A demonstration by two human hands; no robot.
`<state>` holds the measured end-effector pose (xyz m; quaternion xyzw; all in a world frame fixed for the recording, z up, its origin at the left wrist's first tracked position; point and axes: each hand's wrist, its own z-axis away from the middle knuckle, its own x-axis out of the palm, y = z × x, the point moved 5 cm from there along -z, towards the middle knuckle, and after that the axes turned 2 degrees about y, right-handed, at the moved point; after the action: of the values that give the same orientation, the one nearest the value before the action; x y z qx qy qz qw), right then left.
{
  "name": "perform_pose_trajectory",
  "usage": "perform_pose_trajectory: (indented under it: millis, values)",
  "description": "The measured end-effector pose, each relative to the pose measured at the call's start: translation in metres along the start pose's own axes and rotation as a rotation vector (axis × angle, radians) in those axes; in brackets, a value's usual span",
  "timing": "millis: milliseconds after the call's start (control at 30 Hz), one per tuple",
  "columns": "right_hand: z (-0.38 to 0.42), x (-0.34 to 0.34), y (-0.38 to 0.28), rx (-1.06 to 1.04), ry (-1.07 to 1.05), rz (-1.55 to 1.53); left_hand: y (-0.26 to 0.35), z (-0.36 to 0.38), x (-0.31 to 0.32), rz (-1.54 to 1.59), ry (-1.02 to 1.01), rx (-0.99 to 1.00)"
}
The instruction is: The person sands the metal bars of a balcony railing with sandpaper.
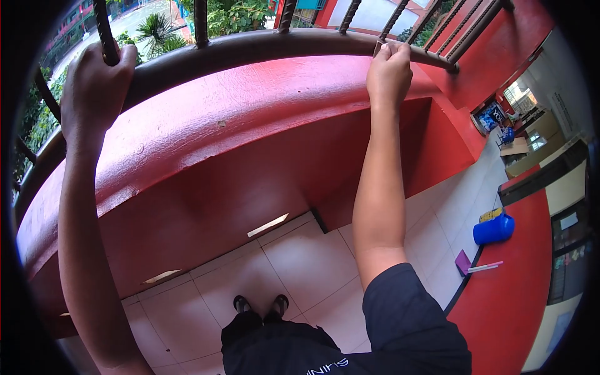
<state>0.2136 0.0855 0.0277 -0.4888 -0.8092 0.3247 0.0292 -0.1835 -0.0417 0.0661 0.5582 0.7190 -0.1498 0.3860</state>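
Observation:
My left hand point(95, 90) is wrapped round an upright twisted bar point(103, 25) of the metal railing, just above its thick brown lower rail point(262, 46). Further right, my right hand point(390, 70) is closed in a pinch at the same rail, beside another twisted bar point(395, 20). A small flat brownish piece point(377, 48) shows at its fingertips; its kind is too small to make out. Below the rail runs a glossy red ledge point(250, 94).
A red wall point(237, 187) drops from the ledge to the pale tiled floor point(306, 262), where my feet stand. At right are a blue container point(494, 230), a purple dustpan point(462, 262) and cardboard boxes point(542, 134). Plants point(234, 17) grow beyond the bars.

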Motion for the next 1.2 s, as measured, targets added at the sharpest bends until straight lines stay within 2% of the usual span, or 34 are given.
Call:
perform_pose_trajectory:
  millis: [67,100,167,200,233,267,333,367,400,433,533,600,633,667,700,800,867,900,933,967,1033,1067,1100,1133,1200]
  values:
    - [0.031,0.013,-0.035,-0.264,-0.128,-0.114,-0.001,-0.002,0.0,0.014,0.038,0.029]
    - [0.028,0.012,-0.03,-0.259,-0.132,-0.115,0.0,0.0,-0.001,0.009,0.033,0.03]
    - [0.003,-0.002,0.015,0.028,-0.078,0.23,0.004,0.001,-0.006,0.028,-0.021,-0.023]
    - [-0.016,-0.016,0.078,0.06,0.096,0.097,0.002,0.002,-0.006,0.053,0.03,-0.003]
    - [-0.022,-0.046,0.123,0.211,0.166,0.107,0.004,0.003,-0.008,0.042,0.063,0.012]
    - [-0.012,-0.083,0.135,0.326,0.233,0.162,0.006,0.007,-0.011,0.033,0.097,0.027]
    - [0.032,-0.127,0.175,0.178,0.344,0.147,0.01,0.015,-0.016,0.054,0.121,0.02]
    - [0.065,-0.141,0.203,0.161,0.242,0.158,0.013,0.018,-0.019,0.054,0.152,0.023]
    - [0.109,-0.15,0.23,0.346,0.088,0.095,0.016,0.02,-0.021,0.053,0.18,0.028]
    - [0.164,-0.163,0.272,0.178,-0.031,0.22,0.017,0.02,-0.02,0.05,0.2,0.016]
    - [0.383,-0.252,0.346,0.619,-0.617,0.517,0.024,0.018,-0.026,0.079,0.214,0.015]
    - [0.549,-0.356,0.371,0.922,-0.887,0.761,0.017,0.011,-0.018,0.033,0.112,-0.041]
    - [0.645,-0.422,0.405,0.9,-1.188,0.808,0.016,0.009,-0.017,0.039,0.103,-0.032]
    - [0.719,-0.484,0.417,1.115,-1.423,1.019,0.015,0.01,-0.016,0.047,0.087,-0.024]
    - [0.722,-0.484,0.421,1.122,-1.425,1.025,0.017,0.011,-0.017,0.027,0.106,-0.008]
    - [0.723,-0.459,0.41,0.639,-1.799,0.954,0.016,0.012,-0.016,0.056,0.172,0.049]
    - [0.712,-0.434,0.396,0.285,-2.013,0.88,0.012,0.011,-0.014,0.042,0.159,0.009]
    - [0.682,-0.397,0.415,0.695,-1.504,0.912,0.014,0.012,-0.015,0.058,0.145,0.003]
    - [0.611,-0.344,0.386,0.983,-1.023,0.745,0.015,0.012,-0.018,0.073,0.134,-0.001]
    - [0.577,-0.291,0.399,0.96,-0.88,0.539,0.017,0.014,-0.02,0.066,0.174,0.017]
    - [0.439,-0.196,0.336,0.812,-0.545,0.068,0.019,0.013,-0.022,0.075,0.063,-0.049]
    - [0.377,-0.162,0.301,0.64,-0.419,-0.033,0.022,0.014,-0.026,0.053,0.031,-0.063]
    - [0.315,-0.141,0.25,0.741,-0.375,-0.126,0.02,0.014,-0.025,0.051,0.038,-0.063]
    - [0.261,-0.124,0.203,0.616,-0.299,-0.323,0.022,0.016,-0.028,0.024,0.06,-0.047]
    - [0.171,-0.11,0.099,0.415,-0.238,-0.49,0.02,0.017,-0.027,0.029,0.054,-0.062]
